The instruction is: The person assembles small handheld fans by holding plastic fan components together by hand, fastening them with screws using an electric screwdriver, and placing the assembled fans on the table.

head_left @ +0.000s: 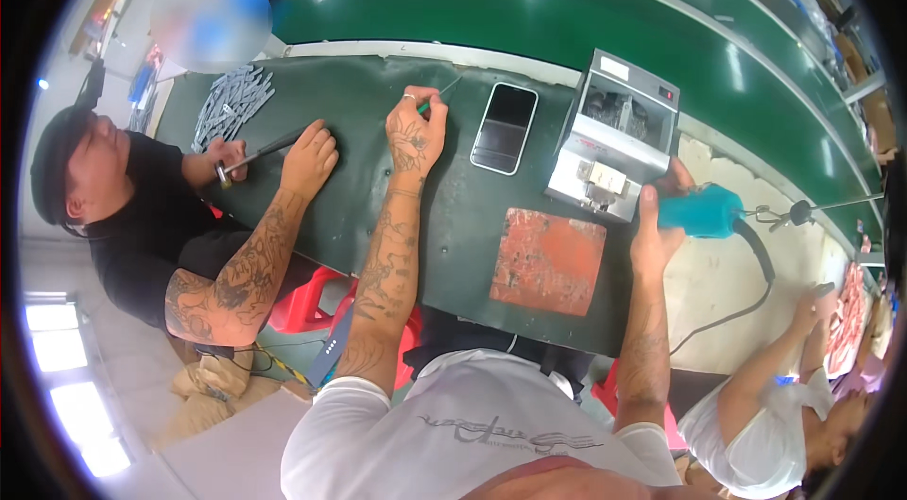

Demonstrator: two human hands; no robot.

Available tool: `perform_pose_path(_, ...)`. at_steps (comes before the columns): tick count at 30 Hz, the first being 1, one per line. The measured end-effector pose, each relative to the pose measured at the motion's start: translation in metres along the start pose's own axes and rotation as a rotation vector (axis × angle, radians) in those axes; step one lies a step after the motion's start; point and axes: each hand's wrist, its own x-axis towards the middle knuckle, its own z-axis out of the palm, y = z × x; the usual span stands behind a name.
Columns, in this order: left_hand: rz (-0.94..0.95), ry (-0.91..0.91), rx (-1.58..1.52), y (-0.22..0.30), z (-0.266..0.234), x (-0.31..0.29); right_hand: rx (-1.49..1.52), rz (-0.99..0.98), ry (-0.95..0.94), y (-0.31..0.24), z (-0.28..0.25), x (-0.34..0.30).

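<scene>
My left hand (417, 134) rests on the dark green table mat, its fingers closed round a thin green-handled tool (424, 107). The slim tip points away to the right; its exact kind is too small to make out. My right hand (654, 234) is wrapped round a teal electric screwdriver (701, 212), at the right side of a grey metal screw feeder (614, 132). A black cord hangs from the screwdriver, and a metal hook holds its far end. Left of the feeder lies a phone (504, 128) with a dark screen.
A worn red square plate (548, 260) lies in front of the feeder. At left, a co-worker holds a hammer (274, 144) beside a heap of grey strips (233, 105). Behind the table runs a green conveyor belt (435, 4). Another person (761, 410) sits at lower right.
</scene>
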Motion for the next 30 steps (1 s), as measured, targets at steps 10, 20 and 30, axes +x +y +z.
perform_pose_path(10,0.011,0.045,0.203,0.009,-0.004,-0.005,-0.088,-0.014,-0.013,-0.005,-0.004,-0.002)
perform_pose_path(20,-0.048,0.053,0.186,0.006,-0.005,-0.005,-0.137,0.005,-0.032,-0.009,-0.005,-0.002)
perform_pose_path(30,0.149,-0.081,0.298,0.014,-0.015,-0.005,-0.115,-0.008,-0.013,-0.013,-0.002,0.001)
